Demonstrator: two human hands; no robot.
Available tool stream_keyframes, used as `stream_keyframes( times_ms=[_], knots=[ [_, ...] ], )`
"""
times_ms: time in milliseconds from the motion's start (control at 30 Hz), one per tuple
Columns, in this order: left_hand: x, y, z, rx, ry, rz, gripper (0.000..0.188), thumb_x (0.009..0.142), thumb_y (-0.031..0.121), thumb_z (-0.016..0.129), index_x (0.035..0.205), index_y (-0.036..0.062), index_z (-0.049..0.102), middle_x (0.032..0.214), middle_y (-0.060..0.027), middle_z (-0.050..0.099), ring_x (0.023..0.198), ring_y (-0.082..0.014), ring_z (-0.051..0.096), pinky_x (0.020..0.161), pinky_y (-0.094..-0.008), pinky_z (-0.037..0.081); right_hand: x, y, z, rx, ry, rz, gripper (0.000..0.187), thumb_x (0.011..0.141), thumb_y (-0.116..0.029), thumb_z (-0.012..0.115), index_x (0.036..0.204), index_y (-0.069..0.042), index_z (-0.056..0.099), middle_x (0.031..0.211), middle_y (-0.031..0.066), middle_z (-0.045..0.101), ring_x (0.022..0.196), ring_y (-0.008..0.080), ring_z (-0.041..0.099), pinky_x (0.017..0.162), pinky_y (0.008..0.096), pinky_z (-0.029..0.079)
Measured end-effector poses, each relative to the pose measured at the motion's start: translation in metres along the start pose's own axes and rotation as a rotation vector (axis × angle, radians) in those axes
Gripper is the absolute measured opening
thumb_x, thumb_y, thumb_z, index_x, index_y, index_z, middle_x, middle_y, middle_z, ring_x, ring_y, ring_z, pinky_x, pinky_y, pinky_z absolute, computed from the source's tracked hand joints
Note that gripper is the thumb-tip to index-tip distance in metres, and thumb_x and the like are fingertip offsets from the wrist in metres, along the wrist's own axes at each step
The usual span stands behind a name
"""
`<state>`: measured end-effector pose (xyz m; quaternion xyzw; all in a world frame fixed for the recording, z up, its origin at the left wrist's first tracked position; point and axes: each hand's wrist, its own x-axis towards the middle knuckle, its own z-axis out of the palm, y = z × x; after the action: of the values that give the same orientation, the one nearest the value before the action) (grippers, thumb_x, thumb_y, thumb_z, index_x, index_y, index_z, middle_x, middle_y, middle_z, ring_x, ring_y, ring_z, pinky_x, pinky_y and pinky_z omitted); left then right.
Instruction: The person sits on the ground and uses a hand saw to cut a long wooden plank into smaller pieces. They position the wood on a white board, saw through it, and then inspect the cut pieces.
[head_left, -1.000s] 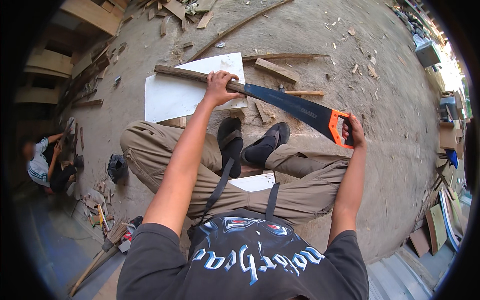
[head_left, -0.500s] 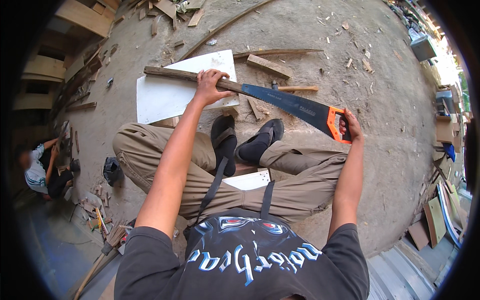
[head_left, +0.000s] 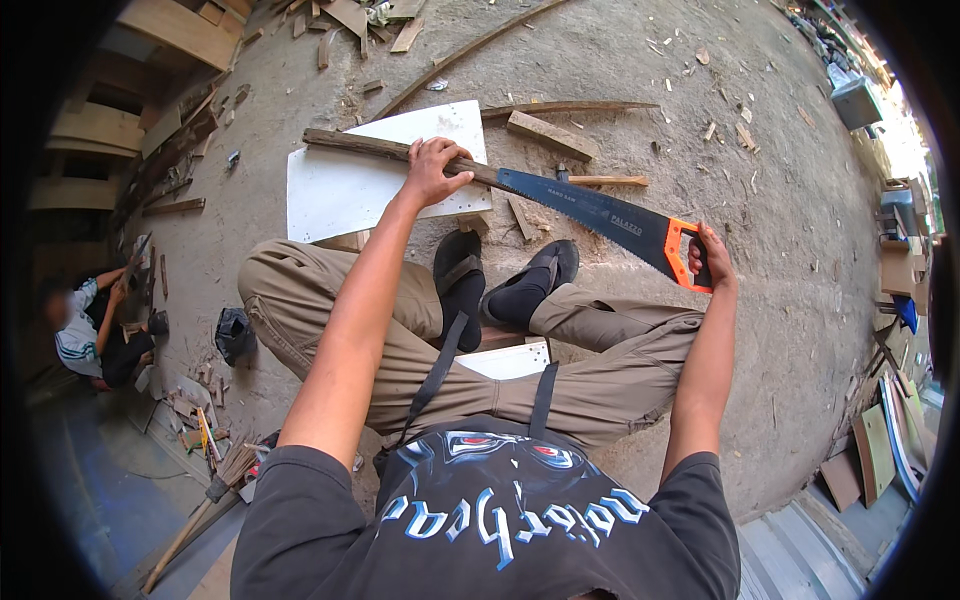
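Observation:
My left hand (head_left: 432, 172) is closed over a narrow, weathered wooden strip (head_left: 350, 143), pressing it down across a white board (head_left: 335, 200). In my right hand (head_left: 714, 258) is the orange and black handle of a handsaw (head_left: 590, 212). Its dark blade slants up to the left, toothed edge facing me. The blade's front end meets the right end of the strip, just beyond my left hand; whether the teeth have cut in is too small to tell. Below the board are my sandalled feet (head_left: 460, 262).
Beyond the blade lie a wood block (head_left: 552, 136) and a hammer (head_left: 608, 181) with a wooden handle. A long curved strip (head_left: 450, 62) and scrap wood are farther off. Another person (head_left: 85, 325) sits at far left, near a black bag (head_left: 235, 335) and a broom (head_left: 225, 472).
The whole scene has shifted slightly right in view. My right hand and the saw handle sit a touch lower; my left hand keeps its place on the strip.

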<state>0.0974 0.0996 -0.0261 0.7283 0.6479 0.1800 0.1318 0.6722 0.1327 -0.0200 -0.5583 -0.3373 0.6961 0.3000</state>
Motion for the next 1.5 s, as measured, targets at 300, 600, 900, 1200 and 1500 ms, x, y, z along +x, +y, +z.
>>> stream_keyframes(
  times_ms=[300, 600, 900, 1200, 1500],
  knots=[
    [0.0, 0.002, -0.004, -0.004, -0.012, -0.002, 0.037, 0.078, 0.044, 0.071, 0.109, 0.0242, 0.071, 0.12, -0.0056, 0.058, 0.13, -0.0247, 0.046, 0.119, -0.0534, 0.012, -0.001, 0.003, -0.003, 0.045, -0.03, -0.065, 0.034, 0.098, -0.046, 0.062, 0.108, -0.014, 0.057, 0.063, -0.0011, 0.047, 0.044, 0.0085, 0.043, 0.04, 0.0251, 0.037],
    [0.004, 0.037, -0.02, 0.095, -0.149, -0.276, 0.049, 0.077, 0.052, 0.07, 0.114, 0.0211, 0.071, 0.118, -0.0081, 0.063, 0.122, -0.0262, 0.053, 0.108, -0.0491, 0.032, -0.004, 0.01, -0.008, 0.35, 0.056, -0.424, 0.042, 0.099, -0.052, 0.056, 0.106, -0.011, 0.059, 0.065, -0.0021, 0.042, 0.046, 0.0078, 0.042, 0.041, 0.0247, 0.039],
    [-0.036, 0.047, 0.002, 0.089, 0.116, -0.246, 0.05, 0.088, 0.048, 0.067, 0.121, 0.0116, 0.06, 0.112, -0.0107, 0.061, 0.114, -0.0288, 0.057, 0.094, -0.0502, 0.043, -0.014, 0.006, 0.038, 0.314, 0.128, -0.462, 0.041, 0.098, -0.05, 0.06, 0.086, -0.012, 0.052, 0.066, 0.0002, 0.048, 0.049, 0.0097, 0.047, 0.043, 0.0262, 0.041],
    [0.024, 0.05, -0.067, -0.234, 0.345, -0.387, 0.048, 0.086, 0.042, 0.074, 0.105, 0.0045, 0.051, 0.097, -0.0199, 0.069, 0.093, -0.0401, 0.068, 0.08, -0.0494, 0.053, -0.012, 0.001, 0.04, 0.482, 0.12, -0.551, 0.046, 0.097, -0.056, 0.056, 0.096, -0.01, 0.052, 0.066, -0.0019, 0.043, 0.049, 0.0079, 0.044, 0.042, 0.0245, 0.038],
    [0.06, 0.001, -0.212, -1.276, 0.551, -0.457, 0.046, 0.1, 0.045, 0.056, 0.116, 0.0023, 0.05, 0.081, -0.0094, 0.06, 0.069, -0.0218, 0.063, 0.067, -0.0385, 0.058, -0.056, 0.014, 0.168, 0.448, -0.058, -0.4, 0.053, 0.099, -0.059, 0.05, 0.082, -0.009, 0.05, 0.062, -0.0023, 0.042, 0.046, 0.009, 0.043, 0.041, 0.0258, 0.038]
  ],
)
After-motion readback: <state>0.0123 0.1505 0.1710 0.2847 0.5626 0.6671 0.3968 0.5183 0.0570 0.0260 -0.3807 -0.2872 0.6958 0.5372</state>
